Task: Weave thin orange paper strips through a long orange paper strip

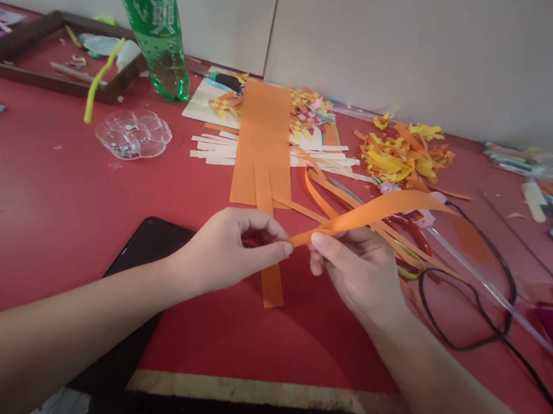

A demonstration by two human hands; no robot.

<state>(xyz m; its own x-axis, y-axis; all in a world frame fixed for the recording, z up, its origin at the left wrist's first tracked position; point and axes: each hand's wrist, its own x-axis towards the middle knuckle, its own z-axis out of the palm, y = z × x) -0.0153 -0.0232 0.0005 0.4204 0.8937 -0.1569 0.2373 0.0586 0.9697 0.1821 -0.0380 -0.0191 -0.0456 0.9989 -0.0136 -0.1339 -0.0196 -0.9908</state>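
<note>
Between my two hands is a long orange paper strip [381, 210], curving up and off to the right. My left hand [231, 248] pinches its near end between thumb and fingertips. A little farther along, my right hand [355, 264] grips the same strip with thumb and fingers. Beneath them, another orange strip [272, 287] lies on the red table. Behind it is a wide orange paper sheet [266, 145], and more narrow orange strips lie to the right, partly hidden by my right hand.
A dark phone [151, 245] lies under my left forearm. Farther back stand a green bottle [152, 24], a clear compartment dish [134, 136] and a wooden frame [25, 74]. Yellow and orange paper scraps [406, 156] are heaped at back right. A black cable [503, 329] loops at right.
</note>
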